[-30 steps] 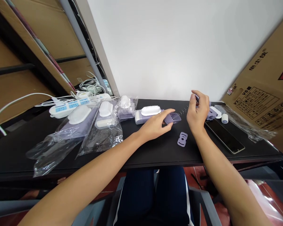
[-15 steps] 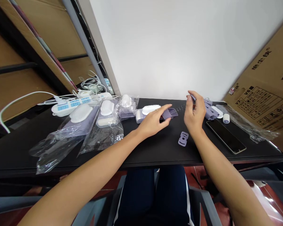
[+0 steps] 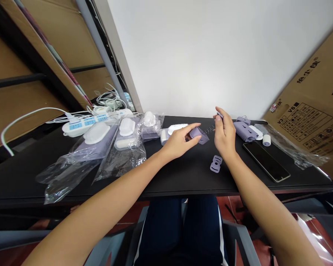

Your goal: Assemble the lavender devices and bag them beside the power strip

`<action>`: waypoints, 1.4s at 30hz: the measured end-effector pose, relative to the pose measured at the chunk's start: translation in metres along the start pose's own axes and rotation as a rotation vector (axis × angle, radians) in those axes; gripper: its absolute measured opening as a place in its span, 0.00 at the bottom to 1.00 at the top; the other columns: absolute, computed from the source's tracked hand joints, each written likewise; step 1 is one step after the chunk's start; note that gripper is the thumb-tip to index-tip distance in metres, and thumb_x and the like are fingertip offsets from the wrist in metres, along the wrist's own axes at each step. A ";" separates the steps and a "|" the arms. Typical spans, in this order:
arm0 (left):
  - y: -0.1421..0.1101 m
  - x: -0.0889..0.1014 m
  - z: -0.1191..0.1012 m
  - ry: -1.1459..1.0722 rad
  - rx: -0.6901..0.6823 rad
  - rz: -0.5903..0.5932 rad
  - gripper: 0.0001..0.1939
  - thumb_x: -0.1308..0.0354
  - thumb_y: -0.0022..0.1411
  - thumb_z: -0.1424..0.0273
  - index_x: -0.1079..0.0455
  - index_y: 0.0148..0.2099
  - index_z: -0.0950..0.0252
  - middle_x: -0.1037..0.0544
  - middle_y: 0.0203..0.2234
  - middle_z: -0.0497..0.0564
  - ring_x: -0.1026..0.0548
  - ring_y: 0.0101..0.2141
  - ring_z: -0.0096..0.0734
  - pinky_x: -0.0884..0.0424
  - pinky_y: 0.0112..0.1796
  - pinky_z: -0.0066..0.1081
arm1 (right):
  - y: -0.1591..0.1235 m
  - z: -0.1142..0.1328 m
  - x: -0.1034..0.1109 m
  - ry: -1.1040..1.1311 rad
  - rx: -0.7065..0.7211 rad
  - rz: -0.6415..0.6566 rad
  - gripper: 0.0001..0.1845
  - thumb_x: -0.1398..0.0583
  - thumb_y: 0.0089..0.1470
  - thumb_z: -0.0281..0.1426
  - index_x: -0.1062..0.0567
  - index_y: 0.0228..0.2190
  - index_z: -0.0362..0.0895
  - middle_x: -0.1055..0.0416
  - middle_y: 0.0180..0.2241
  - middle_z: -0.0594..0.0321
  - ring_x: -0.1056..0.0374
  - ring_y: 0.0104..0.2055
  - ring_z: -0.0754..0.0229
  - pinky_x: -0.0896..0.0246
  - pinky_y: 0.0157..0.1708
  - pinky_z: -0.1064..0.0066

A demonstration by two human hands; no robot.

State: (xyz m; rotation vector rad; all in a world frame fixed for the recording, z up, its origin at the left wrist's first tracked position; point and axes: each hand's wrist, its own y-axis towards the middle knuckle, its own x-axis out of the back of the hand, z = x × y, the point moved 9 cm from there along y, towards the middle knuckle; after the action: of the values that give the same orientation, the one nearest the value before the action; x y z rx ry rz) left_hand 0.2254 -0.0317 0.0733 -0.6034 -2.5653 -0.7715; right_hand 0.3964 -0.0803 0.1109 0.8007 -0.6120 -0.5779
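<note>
On the black bench, we see the left grip curled around a lilac plastic casing, and the right grip pinching a small lilac piece between its fingertips.

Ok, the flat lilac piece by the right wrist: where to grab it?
Probably best to pinch the lilac piece across its narrower width with the fingers, coming down from above. It lies flat on the table, so there is little edge to catch from the side. The right hand is closest, just beyond it.
</note>
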 end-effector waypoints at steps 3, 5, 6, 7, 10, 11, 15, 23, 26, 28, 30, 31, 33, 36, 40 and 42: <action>0.000 -0.003 0.004 0.028 0.033 0.031 0.27 0.39 0.65 0.59 0.30 0.65 0.59 0.20 0.42 0.50 0.27 0.32 0.28 0.27 0.39 0.31 | 0.005 -0.004 0.007 0.016 -0.011 -0.008 0.24 0.49 0.72 0.45 0.27 0.61 0.53 0.26 0.57 0.53 0.27 0.57 0.51 0.29 0.55 0.54; -0.001 -0.005 0.007 0.030 0.053 0.066 0.29 0.40 0.66 0.60 0.33 0.67 0.57 0.21 0.43 0.50 0.28 0.31 0.27 0.27 0.39 0.31 | 0.009 -0.009 0.009 0.036 -0.033 0.018 0.24 0.49 0.71 0.45 0.28 0.61 0.54 0.25 0.56 0.54 0.28 0.58 0.50 0.29 0.56 0.53; -0.001 -0.007 0.009 0.029 0.063 0.089 0.31 0.40 0.67 0.59 0.35 0.69 0.56 0.22 0.44 0.50 0.28 0.31 0.27 0.28 0.40 0.32 | 0.010 -0.013 0.009 0.047 -0.052 0.039 0.24 0.49 0.71 0.44 0.28 0.62 0.54 0.24 0.55 0.55 0.27 0.58 0.50 0.29 0.55 0.53; -0.002 -0.009 0.010 0.029 0.071 0.118 0.32 0.41 0.67 0.59 0.38 0.71 0.55 0.22 0.45 0.51 0.28 0.32 0.27 0.28 0.41 0.32 | 0.012 -0.017 0.008 0.054 -0.074 0.064 0.24 0.48 0.70 0.43 0.28 0.62 0.54 0.23 0.54 0.56 0.26 0.56 0.50 0.28 0.54 0.53; -0.004 -0.018 0.009 0.066 0.073 0.233 0.36 0.40 0.67 0.58 0.42 0.74 0.55 0.22 0.48 0.52 0.26 0.36 0.29 0.28 0.42 0.33 | 0.013 -0.026 0.003 0.052 -0.154 0.141 0.25 0.44 0.67 0.42 0.30 0.63 0.54 0.20 0.50 0.57 0.23 0.49 0.52 0.26 0.49 0.55; -0.006 -0.021 0.008 0.086 0.064 0.277 0.36 0.40 0.67 0.58 0.41 0.73 0.56 0.22 0.48 0.52 0.26 0.37 0.30 0.28 0.42 0.32 | 0.013 -0.028 0.001 0.049 -0.172 0.160 0.25 0.43 0.66 0.42 0.30 0.62 0.53 0.20 0.50 0.57 0.23 0.48 0.52 0.26 0.48 0.55; -0.007 -0.028 0.005 0.120 0.057 0.342 0.26 0.39 0.66 0.60 0.28 0.65 0.59 0.20 0.47 0.53 0.24 0.38 0.33 0.29 0.43 0.33 | 0.014 -0.026 -0.001 0.075 -0.178 0.201 0.25 0.40 0.64 0.42 0.28 0.60 0.53 0.19 0.51 0.57 0.23 0.51 0.50 0.28 0.51 0.54; 0.002 -0.009 0.004 0.081 0.003 0.115 0.18 0.38 0.65 0.62 0.20 0.55 0.60 0.18 0.41 0.50 0.25 0.33 0.30 0.28 0.38 0.31 | 0.020 -0.014 0.012 0.112 -0.064 0.129 0.29 0.41 0.63 0.47 0.32 0.63 0.53 0.34 0.67 0.55 0.37 0.69 0.46 0.39 0.64 0.49; 0.003 0.002 0.000 0.048 -0.016 0.018 0.18 0.37 0.65 0.60 0.20 0.54 0.60 0.18 0.44 0.50 0.26 0.31 0.27 0.28 0.36 0.30 | 0.021 -0.019 0.035 0.095 -0.101 -0.121 0.28 0.46 0.65 0.48 0.34 0.63 0.53 0.37 0.67 0.53 0.39 0.69 0.46 0.39 0.64 0.48; 0.003 0.010 -0.003 0.025 -0.022 -0.052 0.18 0.37 0.65 0.59 0.20 0.54 0.59 0.18 0.47 0.50 0.27 0.31 0.26 0.27 0.36 0.30 | 0.018 -0.031 0.042 0.139 -0.229 -0.229 0.23 0.48 0.65 0.47 0.31 0.56 0.51 0.30 0.59 0.52 0.32 0.63 0.48 0.35 0.59 0.51; 0.003 0.017 -0.005 0.006 -0.030 -0.118 0.18 0.37 0.65 0.59 0.20 0.54 0.59 0.18 0.49 0.51 0.26 0.31 0.25 0.26 0.36 0.30 | 0.013 -0.045 0.025 0.272 -0.432 -0.125 0.19 0.47 0.64 0.48 0.28 0.47 0.49 0.25 0.47 0.55 0.26 0.52 0.52 0.29 0.50 0.58; 0.003 0.021 -0.006 0.001 -0.038 -0.150 0.18 0.37 0.65 0.59 0.21 0.54 0.60 0.18 0.50 0.51 0.25 0.32 0.26 0.25 0.36 0.30 | 0.008 -0.049 0.008 0.368 -0.538 0.005 0.18 0.45 0.63 0.49 0.27 0.43 0.49 0.24 0.42 0.57 0.25 0.47 0.54 0.27 0.45 0.62; 0.002 0.026 -0.008 0.009 -0.073 -0.207 0.18 0.37 0.66 0.60 0.21 0.54 0.60 0.18 0.51 0.52 0.23 0.35 0.27 0.24 0.38 0.30 | -0.009 -0.043 -0.029 0.571 -0.707 0.300 0.19 0.42 0.62 0.51 0.27 0.41 0.49 0.24 0.39 0.60 0.24 0.41 0.56 0.27 0.36 0.67; 0.000 0.029 -0.015 0.124 -0.173 -0.259 0.16 0.38 0.68 0.63 0.22 0.56 0.59 0.18 0.51 0.52 0.21 0.45 0.33 0.23 0.45 0.33 | -0.031 -0.019 -0.063 0.827 -0.819 0.551 0.20 0.38 0.60 0.52 0.28 0.44 0.51 0.24 0.42 0.62 0.23 0.41 0.56 0.25 0.29 0.69; -0.004 0.018 -0.027 0.412 -0.326 -0.214 0.16 0.40 0.71 0.64 0.24 0.58 0.59 0.18 0.53 0.53 0.22 0.51 0.40 0.27 0.54 0.42 | -0.040 -0.009 -0.075 0.974 -0.869 0.528 0.22 0.34 0.59 0.47 0.30 0.51 0.55 0.25 0.40 0.66 0.24 0.36 0.60 0.22 0.27 0.69; -0.005 0.013 -0.029 0.504 -0.362 -0.180 0.17 0.41 0.72 0.62 0.25 0.59 0.60 0.19 0.54 0.54 0.22 0.50 0.41 0.27 0.54 0.44 | -0.040 -0.012 -0.075 0.970 -0.886 0.491 0.23 0.33 0.58 0.44 0.31 0.52 0.56 0.27 0.39 0.68 0.25 0.33 0.62 0.21 0.26 0.69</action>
State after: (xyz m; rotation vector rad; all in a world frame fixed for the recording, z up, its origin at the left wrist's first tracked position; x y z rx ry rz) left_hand 0.2193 -0.0486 0.1000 -0.2326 -2.0458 -1.2815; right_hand 0.3435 -0.0465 0.0515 0.0094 0.3585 0.0625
